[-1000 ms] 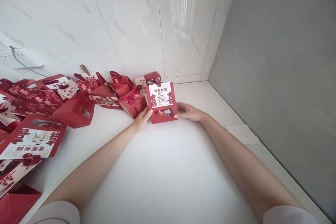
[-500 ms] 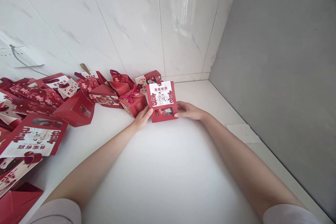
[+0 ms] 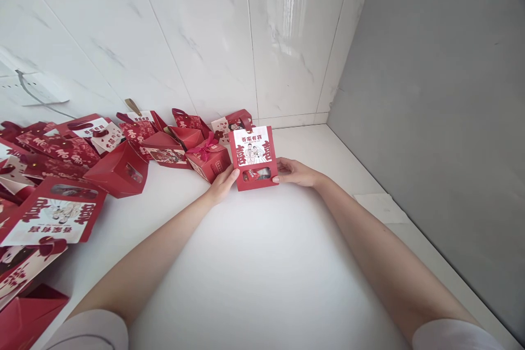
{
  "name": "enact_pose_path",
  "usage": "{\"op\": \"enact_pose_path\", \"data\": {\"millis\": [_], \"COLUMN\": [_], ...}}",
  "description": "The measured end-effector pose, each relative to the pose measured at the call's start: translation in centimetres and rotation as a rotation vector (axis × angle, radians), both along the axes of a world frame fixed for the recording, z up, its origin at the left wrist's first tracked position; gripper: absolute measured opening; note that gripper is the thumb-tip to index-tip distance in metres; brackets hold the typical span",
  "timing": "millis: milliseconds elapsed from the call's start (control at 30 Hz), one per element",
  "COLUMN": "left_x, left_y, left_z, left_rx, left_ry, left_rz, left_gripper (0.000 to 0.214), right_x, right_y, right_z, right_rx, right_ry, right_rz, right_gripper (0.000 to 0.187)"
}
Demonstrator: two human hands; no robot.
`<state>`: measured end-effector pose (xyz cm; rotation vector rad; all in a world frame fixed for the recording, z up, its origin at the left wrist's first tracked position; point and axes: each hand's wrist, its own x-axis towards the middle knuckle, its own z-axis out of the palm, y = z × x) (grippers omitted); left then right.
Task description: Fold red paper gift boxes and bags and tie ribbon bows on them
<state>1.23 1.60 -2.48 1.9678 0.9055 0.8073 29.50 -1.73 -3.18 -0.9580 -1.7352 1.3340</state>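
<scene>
A red and white gift box point(image 3: 253, 158) with a drawn couple, red characters and a small window stands upright at the middle of the white table. Wrapped pieces show through the window. My left hand point(image 3: 223, 183) grips its left edge, thumb in front and the other fingers mostly hidden behind. On the opposite edge my right hand point(image 3: 296, 172) holds on, with fingertips at the lower corner. Just left of it sits a small red box with a ribbon bow point(image 3: 208, 161).
Many red gift boxes and bags point(image 3: 61, 219) crowd the table's left side. More stand along the tiled wall point(image 3: 197, 38), including an open red box point(image 3: 166, 150). A socket with a cable point(image 3: 36, 90) is at left. A white tissue point(image 3: 380, 208) lies by the grey panel point(image 3: 430, 93).
</scene>
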Motion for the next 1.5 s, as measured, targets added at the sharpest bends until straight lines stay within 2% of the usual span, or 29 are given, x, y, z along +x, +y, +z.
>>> {"op": "enact_pose_path", "data": {"millis": [200, 633, 1500], "left_x": [0.04, -0.04, 0.12], "left_y": [0.01, 0.04, -0.20], "left_z": [-0.09, -0.16, 0.17], "left_rx": [-0.043, 0.002, -0.005], "left_ry": [-0.016, 0.010, 0.003], "left_rz": [0.001, 0.004, -0.001], "left_gripper": [0.060, 0.057, 0.059], "right_x": [0.04, 0.00, 0.12], "right_y": [0.00, -0.14, -0.04], "right_z": [-0.02, 0.17, 0.02], "right_rx": [0.002, -0.015, -0.005], "right_ry": [-0.002, 0.016, 0.005], "right_rz": [0.001, 0.013, 0.011], "right_gripper": [0.059, 0.058, 0.058]}}
